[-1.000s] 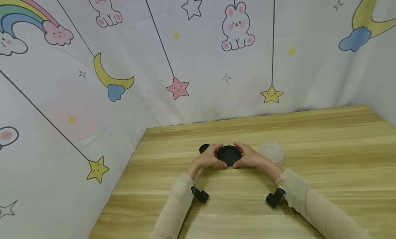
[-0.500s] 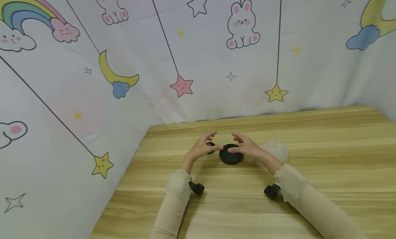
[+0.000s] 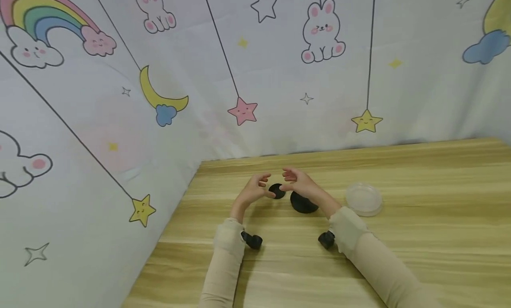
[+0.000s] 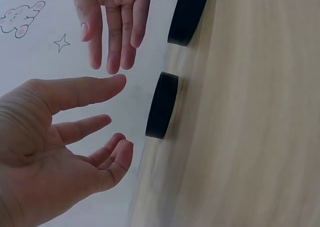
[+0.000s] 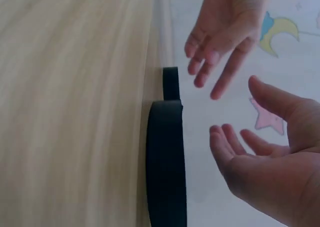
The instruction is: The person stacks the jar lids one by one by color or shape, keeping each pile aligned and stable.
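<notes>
A small round black piece [image 3: 276, 191] lies on the table between my two hands, low and disc-like in the left wrist view. To its right sits a larger round black piece [image 3: 302, 203], partly covered by my right hand in the head view. My left hand [image 3: 253, 190] hovers beside the small piece with fingers loosely bent, holding nothing. My right hand [image 3: 302, 184] is above the larger piece, its fingers apart and pointing left, also holding nothing. In the right wrist view the larger black piece [image 5: 166, 162] stands nearer than the small one [image 5: 171, 83].
A clear round dish or lid [image 3: 363, 199] lies to the right of the black pieces. The wood-grain table [image 3: 287, 268] meets a white cloth backdrop [image 3: 279, 130] printed with stars and rabbits behind and at the left. Small black cameras sit on both wrists.
Both hands have let go of the larger black piece, which stays on the table. The right hand has moved left toward the small piece, and the head view has shifted slightly.
</notes>
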### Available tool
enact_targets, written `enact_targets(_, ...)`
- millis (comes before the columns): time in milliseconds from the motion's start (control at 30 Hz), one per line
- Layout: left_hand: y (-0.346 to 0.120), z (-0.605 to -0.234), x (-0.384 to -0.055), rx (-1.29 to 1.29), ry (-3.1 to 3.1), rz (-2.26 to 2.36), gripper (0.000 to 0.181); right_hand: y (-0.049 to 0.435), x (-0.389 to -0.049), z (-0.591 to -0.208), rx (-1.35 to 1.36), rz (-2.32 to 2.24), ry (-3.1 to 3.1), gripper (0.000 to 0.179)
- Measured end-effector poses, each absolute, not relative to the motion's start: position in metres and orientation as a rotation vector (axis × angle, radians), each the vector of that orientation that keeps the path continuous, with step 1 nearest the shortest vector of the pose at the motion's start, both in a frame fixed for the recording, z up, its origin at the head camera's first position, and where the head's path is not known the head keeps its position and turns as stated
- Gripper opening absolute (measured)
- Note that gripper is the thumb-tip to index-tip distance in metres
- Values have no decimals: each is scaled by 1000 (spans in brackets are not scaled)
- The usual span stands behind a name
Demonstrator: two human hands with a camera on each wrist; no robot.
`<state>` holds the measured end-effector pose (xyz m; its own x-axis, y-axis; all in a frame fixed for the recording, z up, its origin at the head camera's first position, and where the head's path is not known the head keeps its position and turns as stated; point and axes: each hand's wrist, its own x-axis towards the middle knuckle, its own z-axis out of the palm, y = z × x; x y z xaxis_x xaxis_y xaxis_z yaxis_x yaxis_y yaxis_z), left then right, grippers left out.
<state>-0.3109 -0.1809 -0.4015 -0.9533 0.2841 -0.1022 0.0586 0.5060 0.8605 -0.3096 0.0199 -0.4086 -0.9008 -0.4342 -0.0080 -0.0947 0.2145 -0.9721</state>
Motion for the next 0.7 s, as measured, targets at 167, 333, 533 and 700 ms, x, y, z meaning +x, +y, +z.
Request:
enact_targets(167, -184, -412, -314, 233, 2444, 1523, 75, 16, -314, -413, -471, -1749, 2174, 71)
enact_targets(333, -183, -422, -317, 198, 2417, 1574, 74, 15, -316, -416, -434, -1719, 2176, 71)
enact_targets(533, -182, -428, -317, 150, 2447, 1597, 72, 12, -318, -419, -415, -1674, 2150, 70)
enact_targets(700, -181, -429, -317, 132, 2505, 1559, 63, 9, -322, -422, -432, -1624, 2164, 68)
